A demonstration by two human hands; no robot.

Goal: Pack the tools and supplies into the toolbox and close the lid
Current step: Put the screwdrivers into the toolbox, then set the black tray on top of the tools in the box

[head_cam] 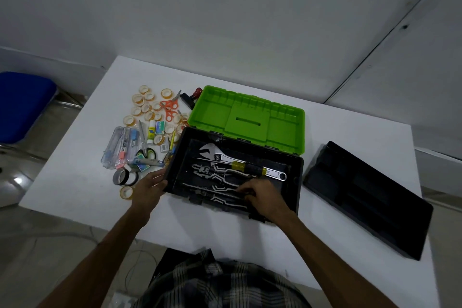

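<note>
A black toolbox stands open in the middle of the white table, its green lid laid back behind it. Inside lie an adjustable wrench, a yellow-handled screwdriver and pliers. My right hand is inside the box at its near side, fingers curled on a dark-handled tool lying along the bottom. My left hand grips the box's left wall. Left of the box lie several tape rolls, orange scissors, a glue stick, a clear case and grey tape.
A black inner tray lies on the table to the right of the box. A stamp sits behind the lid's left corner. A blue chair stands off the table's left side. Walls close in behind and at the right.
</note>
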